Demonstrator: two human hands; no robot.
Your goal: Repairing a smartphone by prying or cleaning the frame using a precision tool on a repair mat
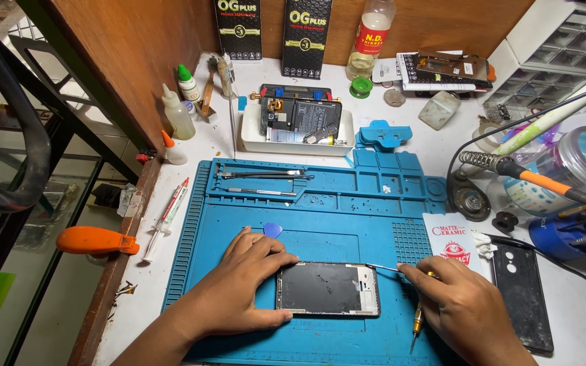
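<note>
Left hand (239, 285) was laid flat-curled around the left end of the opened phone frame (328, 289), which was kept pressed on the blue repair mat (320, 217) near the front edge of the desk, while the right hand (459, 305) was closed on thin metal tweezers (382, 268) whose tip was brought to the frame's top right corner, a small screwdriver (416, 324) being tucked under the same fingers. The step was judged to be fine picking at that corner; a steady frame and a very light, exact tip seemed to be needed next.
</note>
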